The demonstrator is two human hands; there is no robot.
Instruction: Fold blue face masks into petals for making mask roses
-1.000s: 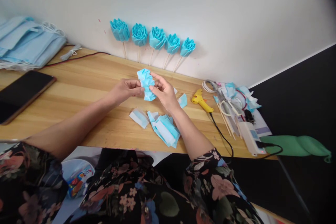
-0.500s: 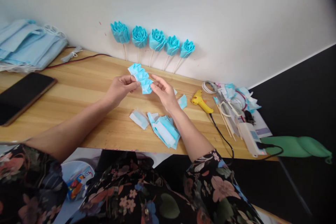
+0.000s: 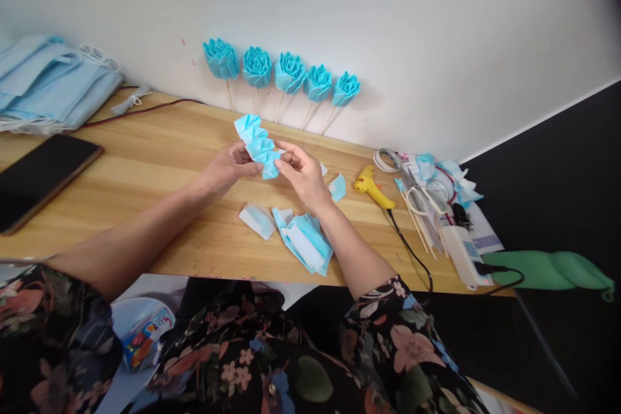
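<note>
A pleated strip of light blue mask fabric (image 3: 258, 143) is held above the wooden table, slanting down to the right. My left hand (image 3: 237, 165) pinches its lower left edge between thumb and fingers. At its lower right end, the thumb and fingers of my right hand (image 3: 301, 171) grip it too. Below the hands lie a pile of cut blue and white fabric pieces (image 3: 308, 242) and a single loose piece (image 3: 257, 220). One more small piece (image 3: 337, 187) rests beside my right wrist. Several blue fabric roses (image 3: 291, 73) on thin sticks lean against the wall behind.
A yellow glue gun (image 3: 372, 187) with a black cord lies to the right, near scissors (image 3: 427, 199), a tape roll (image 3: 387, 160) and a white power strip (image 3: 463, 257). On the left are a phone (image 3: 43, 174) and stacked face masks (image 3: 53, 81). A bin (image 3: 145, 307) stands below the table edge.
The pleated strip has tilted slightly and its right end has dropped a little. My left hand has shifted a bit to the right and down along it, and my right fingers have closed in more.
</note>
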